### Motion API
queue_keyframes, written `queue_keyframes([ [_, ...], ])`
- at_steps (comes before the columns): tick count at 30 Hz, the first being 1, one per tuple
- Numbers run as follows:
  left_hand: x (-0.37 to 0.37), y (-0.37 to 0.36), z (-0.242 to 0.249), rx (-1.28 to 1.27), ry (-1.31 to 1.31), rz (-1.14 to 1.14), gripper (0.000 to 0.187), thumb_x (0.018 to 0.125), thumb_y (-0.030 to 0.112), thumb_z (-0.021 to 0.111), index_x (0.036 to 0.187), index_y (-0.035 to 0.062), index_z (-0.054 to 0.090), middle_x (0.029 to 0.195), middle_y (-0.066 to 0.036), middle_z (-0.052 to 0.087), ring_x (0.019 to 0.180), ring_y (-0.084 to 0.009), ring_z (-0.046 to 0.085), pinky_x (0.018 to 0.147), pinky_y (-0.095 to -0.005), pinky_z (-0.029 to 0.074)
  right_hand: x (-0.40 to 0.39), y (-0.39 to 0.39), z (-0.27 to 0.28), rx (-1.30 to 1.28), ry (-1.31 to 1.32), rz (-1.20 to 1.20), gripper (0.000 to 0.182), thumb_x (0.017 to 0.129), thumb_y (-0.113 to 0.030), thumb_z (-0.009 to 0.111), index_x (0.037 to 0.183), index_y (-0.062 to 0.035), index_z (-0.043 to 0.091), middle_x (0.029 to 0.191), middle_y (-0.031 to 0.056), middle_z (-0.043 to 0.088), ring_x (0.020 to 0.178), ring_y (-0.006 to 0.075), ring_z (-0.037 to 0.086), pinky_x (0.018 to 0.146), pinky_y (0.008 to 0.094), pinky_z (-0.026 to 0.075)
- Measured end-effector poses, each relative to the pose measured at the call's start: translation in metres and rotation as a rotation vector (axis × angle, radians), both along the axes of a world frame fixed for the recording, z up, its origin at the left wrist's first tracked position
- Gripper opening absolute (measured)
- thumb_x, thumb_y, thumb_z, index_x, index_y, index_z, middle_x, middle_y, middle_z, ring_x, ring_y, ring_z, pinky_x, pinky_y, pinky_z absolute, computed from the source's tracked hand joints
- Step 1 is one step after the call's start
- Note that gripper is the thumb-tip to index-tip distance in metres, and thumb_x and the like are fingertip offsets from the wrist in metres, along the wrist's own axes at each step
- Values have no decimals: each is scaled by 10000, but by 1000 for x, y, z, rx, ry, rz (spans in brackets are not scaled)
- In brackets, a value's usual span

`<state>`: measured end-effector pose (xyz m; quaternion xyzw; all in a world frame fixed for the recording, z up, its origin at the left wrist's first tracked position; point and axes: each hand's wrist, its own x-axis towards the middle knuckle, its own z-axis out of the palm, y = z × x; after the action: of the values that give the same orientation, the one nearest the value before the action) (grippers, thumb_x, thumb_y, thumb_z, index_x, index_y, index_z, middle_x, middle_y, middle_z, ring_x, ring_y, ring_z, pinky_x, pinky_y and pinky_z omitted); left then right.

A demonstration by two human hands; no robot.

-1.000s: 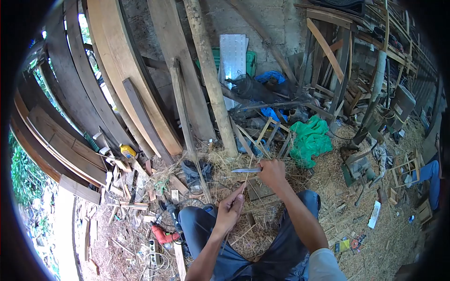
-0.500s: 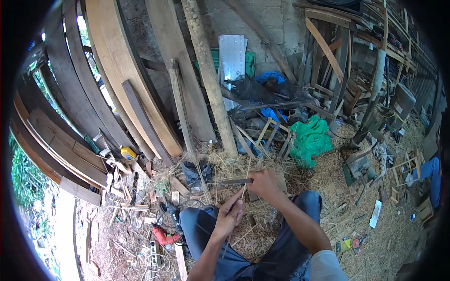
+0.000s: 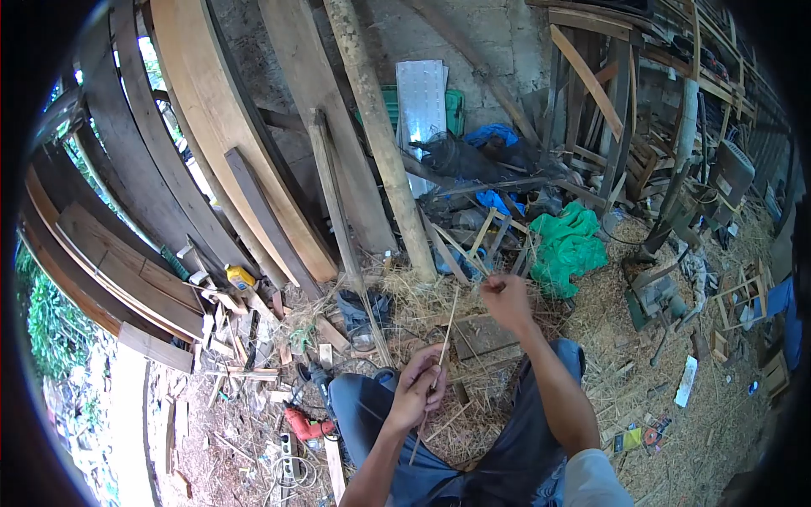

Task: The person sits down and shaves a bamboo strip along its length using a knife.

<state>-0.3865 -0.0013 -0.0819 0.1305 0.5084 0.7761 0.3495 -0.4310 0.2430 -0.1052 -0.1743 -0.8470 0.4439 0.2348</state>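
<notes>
My left hand point(image 3: 418, 389) is closed around a thin pale wooden strip point(image 3: 449, 325) above my left thigh. The strip slants up and to the right, and its lower end shows below the hand. My right hand point(image 3: 508, 302) is raised farther forward and to the right, apart from the strip, with its fingers curled closed. What it grips is hard to make out; a thin light sliver shows by its fingertips. No dark blade can be made out now. Behind and below the hands lies a flat wooden board point(image 3: 486, 340) among straw and shavings.
A red power drill point(image 3: 308, 424) and a power strip point(image 3: 290, 456) with cable lie left of my legs. Long planks point(image 3: 228, 127) lean against the wall. A green cloth point(image 3: 568, 249) lies right of the hands, and a metal machine point(image 3: 655, 300) stands beyond it.
My right hand has moved away from the strip, forward and to the right. The dark blade seen earlier across the strip no longer shows. My left hand still holds the strip.
</notes>
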Motion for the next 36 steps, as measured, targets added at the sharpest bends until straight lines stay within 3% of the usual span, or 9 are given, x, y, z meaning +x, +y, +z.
queue_keyframes([
  [4, -2, 9, 8, -2, 50, 35, 338, 922, -1, 381, 1249, 69, 434, 900, -57, 466, 477, -54, 332, 379, -175, 276, 17, -25, 18, 71, 142, 170, 102, 717, -148, 662, 704, -50, 639, 601, 152, 610, 579, 330, 616, 564, 427, 487],
  [6, -5, 12, 8, -15, 117, 40, 266, 960, 56, 392, 1220, 61, 447, 886, -56, 477, 481, -51, 343, 380, -176, 276, 24, -34, 26, 411, 151, 263, 98, 706, -160, 654, 699, -71, 616, 593, 139, 605, 577, 324, 616, 546, 432, 474],
  [9, -8, 19, 10, -68, 170, 73, 227, 996, 129, 398, 1207, 70, 458, 843, -25, 476, 497, -51, 357, 388, -185, 273, 22, -45, 18, 525, 187, 316, 112, 711, -191, 644, 703, -88, 600, 609, 124, 616, 584, 312, 626, 547, 432, 480],
  [16, -14, 25, 19, -117, 199, 120, 261, 993, 223, 443, 1196, 61, 474, 734, 5, 454, 466, -35, 335, 377, -179, 257, 18, -49, 12, 554, 211, 295, 127, 748, -214, 614, 705, -96, 598, 627, 102, 631, 569, 300, 631, 546, 436, 489],
  [19, -13, 26, 22, -79, 198, 133, 328, 992, 224, 442, 1275, 58, 448, 721, 2, 426, 473, -49, 324, 378, -188, 258, 19, -49, 12, 564, 209, 321, 143, 757, -226, 610, 699, -97, 593, 615, 102, 626, 561, 299, 632, 526, 426, 488],
  [21, -11, 27, 25, -113, 198, 115, 405, 991, 228, 444, 1364, 75, 400, 682, 19, 385, 480, -48, 317, 383, -195, 252, 19, -50, 10, 608, 213, 274, 78, 693, -208, 658, 721, -145, 622, 563, 70, 595, 516, 280, 594, 500, 405, 444],
  [27, -10, 27, 17, -147, 224, 80, 466, 996, 243, 437, 1427, 103, 330, 650, 52, 347, 480, -27, 299, 388, -186, 238, 17, -51, 7, 559, 281, 244, 110, 690, -229, 670, 666, -145, 603, 555, 79, 594, 492, 276, 592, 470, 400, 438],
  [30, -13, 23, 11, -104, 157, 54, 451, 992, 241, 449, 1412, 101, 361, 640, 55, 334, 485, -27, 294, 395, -188, 227, 22, -53, 15, 577, 214, 236, 121, 743, -207, 618, 671, -113, 594, 590, 81, 620, 533, 274, 629, 489, 395, 474],
  [36, -14, 30, 18, -88, 102, 145, 397, 985, 224, 461, 1355, 81, 434, 654, 42, 360, 457, -35, 283, 374, -187, 218, 9, -50, 1, 561, 140, 158, 66, 706, -174, 628, 681, -118, 606, 591, 105, 623, 552, 283, 635, 512, 410, 481],
])
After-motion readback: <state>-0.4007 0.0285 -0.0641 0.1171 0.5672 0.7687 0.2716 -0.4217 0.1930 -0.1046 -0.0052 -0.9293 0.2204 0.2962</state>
